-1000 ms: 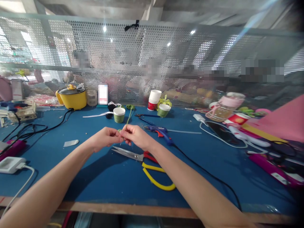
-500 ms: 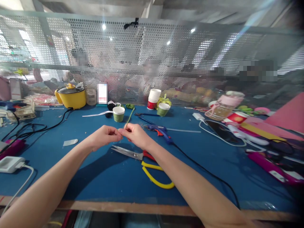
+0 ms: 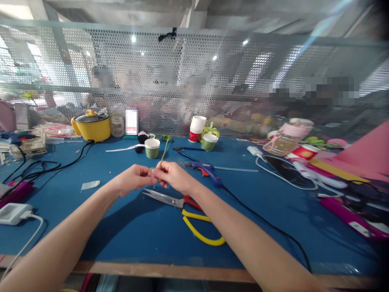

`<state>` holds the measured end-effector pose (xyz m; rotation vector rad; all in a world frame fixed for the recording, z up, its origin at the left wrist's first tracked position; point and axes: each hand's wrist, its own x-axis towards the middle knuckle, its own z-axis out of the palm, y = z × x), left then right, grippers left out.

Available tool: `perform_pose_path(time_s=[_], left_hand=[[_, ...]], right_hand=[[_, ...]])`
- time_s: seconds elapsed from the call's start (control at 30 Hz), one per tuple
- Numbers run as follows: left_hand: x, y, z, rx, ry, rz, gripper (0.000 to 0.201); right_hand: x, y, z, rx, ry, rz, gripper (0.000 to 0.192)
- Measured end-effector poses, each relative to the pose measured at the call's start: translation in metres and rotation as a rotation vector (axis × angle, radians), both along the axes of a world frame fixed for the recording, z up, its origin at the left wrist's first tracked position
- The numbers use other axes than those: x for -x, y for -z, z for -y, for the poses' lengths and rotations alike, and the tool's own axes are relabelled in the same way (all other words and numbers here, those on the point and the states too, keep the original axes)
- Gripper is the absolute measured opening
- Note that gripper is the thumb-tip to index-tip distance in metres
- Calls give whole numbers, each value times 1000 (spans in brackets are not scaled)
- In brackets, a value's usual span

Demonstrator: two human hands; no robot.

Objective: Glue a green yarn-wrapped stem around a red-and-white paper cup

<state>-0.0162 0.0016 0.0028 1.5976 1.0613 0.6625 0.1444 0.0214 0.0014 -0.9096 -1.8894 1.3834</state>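
Head view of a blue-topped workbench (image 3: 121, 227). The left hand (image 3: 133, 178) and the right hand (image 3: 173, 176) are meeting above the bench, fingertips touching, and both are pinching the lower end of a thin green stem-like wire (image 3: 164, 152). The wire is rising from the pinch and leaning slightly to the right, so that its upper end is showing just beside a green paper cup with a white rim (image 3: 152, 147). Both hands are closed in a fingertip grip on the wire; a small green bit is showing at the pinch, too small to identify.

Directly below the hands, a pair of steel scissors with red and yellow handles (image 3: 182, 207) is lying flat on the bench, blades pointing left. Just right of the right hand, a blue and red hot-glue gun (image 3: 205, 168) is resting on its side, and its black cord (image 3: 267, 223) is running toward the near right edge. A second green paper cup (image 3: 209, 141) is standing near a stack of white and red paper cups (image 3: 197, 128) at the back of the bench.

At the far left, a yellow electric pot with a dark lid (image 3: 91, 125) is sitting against a perforated metal screen (image 3: 212, 81). A white power adapter (image 3: 12, 212) is lying near the left front edge. On the right, a pink sheet (image 3: 364, 154) is lying among pens and cables.
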Motion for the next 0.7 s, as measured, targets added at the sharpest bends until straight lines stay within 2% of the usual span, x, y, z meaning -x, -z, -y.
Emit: perform_pose_path(time_s=[0.23,0.5,0.57,0.7], left_hand=[[0,-5,4,-48,-30,-66,25],[-5,-4,4,-55,-87,-60,23],[-5,-3,3,-46,-94,-45,22],[-4,-1,1,-23,-67,8,22]], right_hand=[[0,0,1,-101,84,105,29],[2,-2,3,-207,194,210,35],[2,-3,3,-168,172,204,35],[0,-3,1,-23,24,49,33]])
